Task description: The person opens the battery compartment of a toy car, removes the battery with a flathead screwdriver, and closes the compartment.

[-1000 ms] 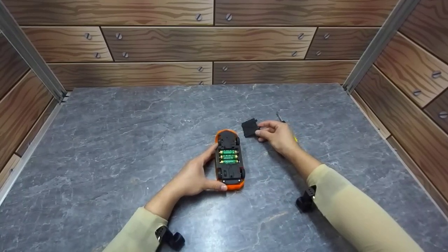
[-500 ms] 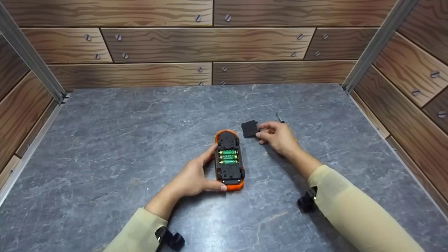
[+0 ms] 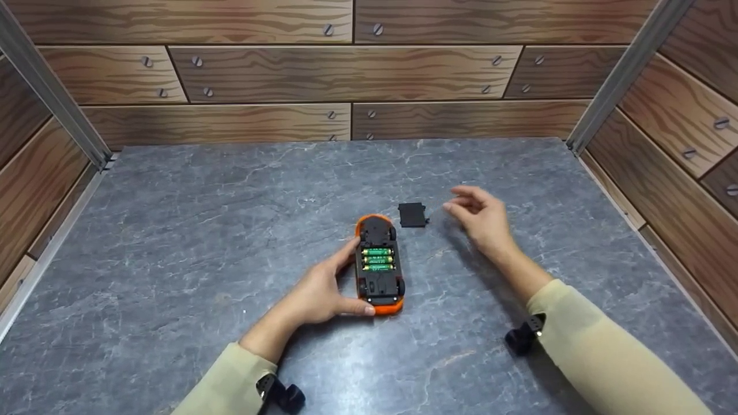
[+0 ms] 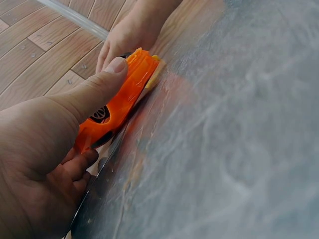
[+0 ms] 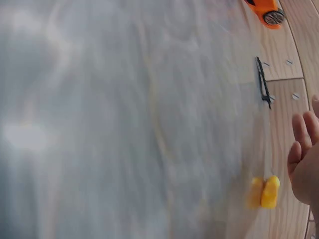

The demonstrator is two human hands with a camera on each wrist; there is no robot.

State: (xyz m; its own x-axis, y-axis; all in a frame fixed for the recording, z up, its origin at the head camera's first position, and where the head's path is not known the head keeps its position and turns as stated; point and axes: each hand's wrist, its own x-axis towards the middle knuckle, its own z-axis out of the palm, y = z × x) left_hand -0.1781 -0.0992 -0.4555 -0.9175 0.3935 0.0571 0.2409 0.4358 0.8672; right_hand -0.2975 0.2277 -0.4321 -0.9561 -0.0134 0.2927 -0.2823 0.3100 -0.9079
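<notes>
In the head view I have the left hand (image 3: 323, 291) clamped along the left side of the toy car (image 3: 382, 282), which lies wheels-up on the table (image 3: 230, 230), its three batteries (image 3: 377, 260) exposed. The black cover (image 3: 412, 215) lies just beyond its upper right; the right hand (image 3: 484, 222) hangs apart from it, fingers loosely bent, with nothing I can see in them. From the left wrist I get the thumb across the car's orange side and fingers curled beneath; I'd judge that grip steady, but a tilt or squeeze could spill the batteries. The right wrist gives me a yellow thing (image 5: 270, 191) near the right hand, perhaps a handle; the blurred, edge-on angle won't settle it. A careless sweep by that hand could knock it or the small cover away.
</notes>
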